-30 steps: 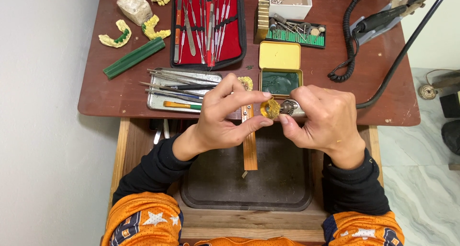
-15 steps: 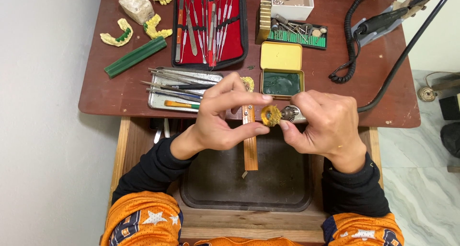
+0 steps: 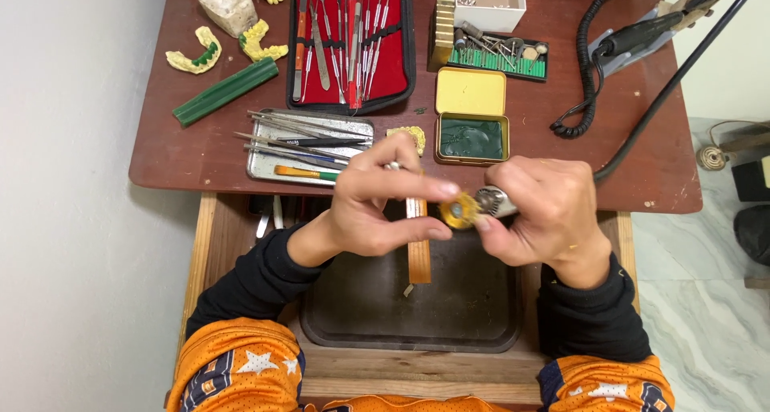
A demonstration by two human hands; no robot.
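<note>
Left hand (image 3: 369, 211) fingers pinch a small round yellow buffing wheel (image 3: 459, 211) over the dark tray (image 3: 321, 324), just off the counter's (image 3: 200, 151) front edge, right hand (image 3: 545, 211) gripping its metal handpiece (image 3: 493, 199); looks light, soft-edged, best held by the rim.

Compared with the earlier views, we see the small round yellow-orange disc (image 3: 459, 211) shifted slightly lower at centre frame. Our left hand (image 3: 377, 207) now pinches it with index finger stretched out straighter above the thumb, and our right hand (image 3: 541, 215) has closed in beside it.
</note>
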